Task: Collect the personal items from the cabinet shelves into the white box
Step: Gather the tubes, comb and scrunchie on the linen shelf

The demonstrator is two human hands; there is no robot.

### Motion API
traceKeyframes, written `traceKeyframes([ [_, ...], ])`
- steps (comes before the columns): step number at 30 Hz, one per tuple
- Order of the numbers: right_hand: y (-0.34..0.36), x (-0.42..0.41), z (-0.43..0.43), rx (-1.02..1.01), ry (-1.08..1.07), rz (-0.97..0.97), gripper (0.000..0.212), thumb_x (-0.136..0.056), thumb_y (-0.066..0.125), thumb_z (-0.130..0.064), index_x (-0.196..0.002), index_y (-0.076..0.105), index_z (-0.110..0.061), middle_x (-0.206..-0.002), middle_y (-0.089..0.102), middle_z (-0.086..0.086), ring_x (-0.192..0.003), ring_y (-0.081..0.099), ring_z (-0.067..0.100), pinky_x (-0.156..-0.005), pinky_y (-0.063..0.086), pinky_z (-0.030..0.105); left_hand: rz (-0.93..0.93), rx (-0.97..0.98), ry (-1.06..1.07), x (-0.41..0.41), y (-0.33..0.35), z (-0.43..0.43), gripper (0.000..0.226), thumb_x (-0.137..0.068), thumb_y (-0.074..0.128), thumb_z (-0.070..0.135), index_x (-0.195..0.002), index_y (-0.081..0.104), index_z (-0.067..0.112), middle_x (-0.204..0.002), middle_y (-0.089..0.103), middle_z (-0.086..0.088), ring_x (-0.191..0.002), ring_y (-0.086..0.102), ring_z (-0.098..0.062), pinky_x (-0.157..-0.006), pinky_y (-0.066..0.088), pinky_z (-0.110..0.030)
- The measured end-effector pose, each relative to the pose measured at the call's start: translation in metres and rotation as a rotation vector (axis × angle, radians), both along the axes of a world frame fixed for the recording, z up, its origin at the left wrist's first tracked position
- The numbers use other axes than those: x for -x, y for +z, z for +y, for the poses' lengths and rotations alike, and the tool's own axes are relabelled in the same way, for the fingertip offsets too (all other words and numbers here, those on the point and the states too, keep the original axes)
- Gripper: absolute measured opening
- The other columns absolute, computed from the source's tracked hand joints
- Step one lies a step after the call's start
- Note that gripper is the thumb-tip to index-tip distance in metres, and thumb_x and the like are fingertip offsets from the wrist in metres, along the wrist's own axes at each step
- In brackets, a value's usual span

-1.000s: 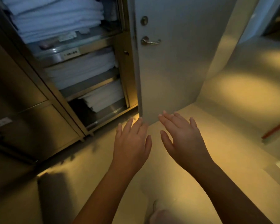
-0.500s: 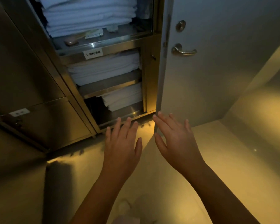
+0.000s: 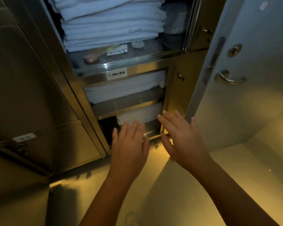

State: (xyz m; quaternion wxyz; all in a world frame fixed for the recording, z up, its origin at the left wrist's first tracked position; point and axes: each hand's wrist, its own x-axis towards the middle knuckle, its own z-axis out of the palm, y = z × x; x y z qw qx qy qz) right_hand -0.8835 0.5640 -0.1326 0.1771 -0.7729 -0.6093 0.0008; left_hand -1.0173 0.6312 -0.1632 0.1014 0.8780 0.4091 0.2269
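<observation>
Your left hand (image 3: pixel 129 144) and right hand (image 3: pixel 181 137) hover empty, fingers straight and loosely apart. A brush (image 3: pixel 90 58) lies at the shelf's (image 3: pixel 129 63) front-left edge; it looks light and stiff, so grip its handle.

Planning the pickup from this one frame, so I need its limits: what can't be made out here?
Head view only.
- White box: outside the frame.
- Towel stack: top cut off by upper edge.
- Shelf label: print too small to read.
- Crumpled white item: too small and dim to identify.
- Bottom shelf: partly hidden behind the left hand, rest in shadow.
</observation>
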Motion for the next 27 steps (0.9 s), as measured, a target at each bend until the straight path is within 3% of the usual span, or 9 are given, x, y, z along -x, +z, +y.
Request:
traceKeyframes([
  [6, 0.008, 0.009, 0.098, -0.088, 0.000, 0.038, 0.048, -0.089, 0.057, -0.018, -0.134, 0.045, -0.013, -0.142, 0.043, 0.007, -0.134, 0.033, 0.031, -0.105, 0.019, 0.059, 0.016, -0.035, -0.016, 0.007, 0.016, 0.097, 0.046, -0.094, 0.044, 0.030, -0.137, 0.040, 0.016, -0.145, 0.038, -0.005, -0.139, 0.021, -0.023, -0.108, -0.001, -0.038],
  [13, -0.003, -0.023, 0.164, 0.002, -0.023, 0.032, 0.051, -0.095, 0.042, -0.029, -0.143, 0.027, -0.026, -0.152, 0.023, -0.005, -0.142, 0.011, 0.018, -0.112, 0.003, 0.048, 0.019, 0.004, -0.068, -0.023, 0.005, 0.162, 0.046, -0.095, 0.040, 0.031, -0.140, 0.035, 0.020, -0.148, 0.031, 0.000, -0.140, 0.014, -0.018, -0.108, -0.006, -0.034],
  [20, -0.005, -0.083, 0.238, 0.003, 0.008, 0.042, 0.051, -0.095, 0.041, -0.028, -0.144, 0.026, -0.025, -0.152, 0.022, -0.006, -0.142, 0.009, 0.016, -0.112, 0.002, 0.046, 0.023, -0.006, -0.019, -0.080, 0.000, 0.234, 0.046, -0.094, 0.045, 0.029, -0.138, 0.038, 0.017, -0.147, 0.034, -0.003, -0.140, 0.018, -0.020, -0.109, -0.001, -0.038],
  [27, 0.010, -0.168, 0.311, -0.066, 0.050, 0.053, 0.049, -0.093, 0.047, -0.019, -0.140, 0.035, -0.022, -0.149, 0.032, -0.002, -0.140, 0.018, 0.020, -0.111, 0.007, 0.050, 0.023, -0.041, 0.003, -0.168, 0.020, 0.301, 0.048, -0.094, 0.041, 0.032, -0.140, 0.034, 0.019, -0.149, 0.030, -0.002, -0.140, 0.014, -0.018, -0.110, -0.003, -0.037],
])
